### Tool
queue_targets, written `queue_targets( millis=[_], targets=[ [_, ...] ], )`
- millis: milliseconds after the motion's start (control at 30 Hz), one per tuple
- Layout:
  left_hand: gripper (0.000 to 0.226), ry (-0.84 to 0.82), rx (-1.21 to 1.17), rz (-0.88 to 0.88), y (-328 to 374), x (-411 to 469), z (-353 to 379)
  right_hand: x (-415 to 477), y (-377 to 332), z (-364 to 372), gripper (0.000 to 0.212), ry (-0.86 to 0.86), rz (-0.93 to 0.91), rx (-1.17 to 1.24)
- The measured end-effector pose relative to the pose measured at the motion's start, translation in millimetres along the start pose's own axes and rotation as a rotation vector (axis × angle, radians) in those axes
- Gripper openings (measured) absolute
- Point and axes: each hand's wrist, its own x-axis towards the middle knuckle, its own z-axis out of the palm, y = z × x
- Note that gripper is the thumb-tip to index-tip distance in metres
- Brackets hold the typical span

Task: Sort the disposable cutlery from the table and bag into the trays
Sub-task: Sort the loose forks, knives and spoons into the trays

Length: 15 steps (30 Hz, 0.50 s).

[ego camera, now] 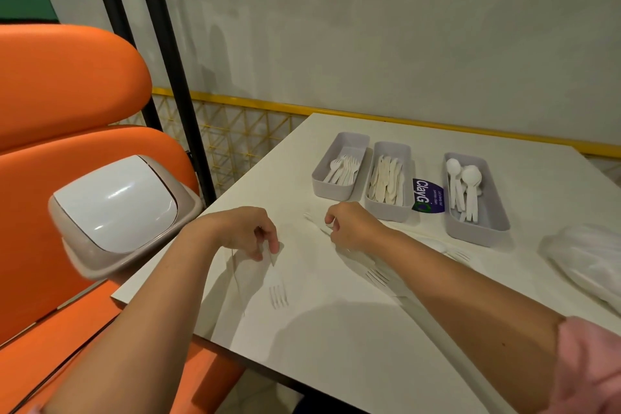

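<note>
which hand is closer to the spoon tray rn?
Right. The right hand, gripping a white utensil, is left of the spoon tray, by the knife tray's near end. The left hand, pinching a fork, is farther left.

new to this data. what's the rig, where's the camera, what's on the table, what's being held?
There is no robot here. A person works with bare hands, and the single picture comes from a wide-angle camera worn on their head, looking forward and down.

On the white table stand three grey trays: a forks tray, a knives tray and a spoons tray. A purple sticker lies between the last two. A clear plastic bag sits at the right edge, and loose forks lie by the right forearm.

The left hand pinches the handle of a fork, tines toward the camera. The right hand curls round a thin white utensil; its type is hidden. A swing-lid bin sits left of the table.
</note>
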Motion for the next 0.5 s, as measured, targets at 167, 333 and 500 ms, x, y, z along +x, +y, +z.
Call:
queue_targets(
  millis=[167,333,500],
  targets=[
    [0.022,0.042,0.011,0.020,4.3,3.1,4.8,-3.6,1.0,-5.5,0.032,0.060,0.067,0.281],
    [0.011,0.126,-0.009,-0.009,8.2,11.5,7.5,-13.1,4.2,-20.2,0.024,0.034,0.128,0.613],
    [0.021,0.300,-0.313,-0.007,9.7,15.3,5.9,-17.9,4.7,-35.7,0.012,0.187,0.120,0.790]
  ],
)
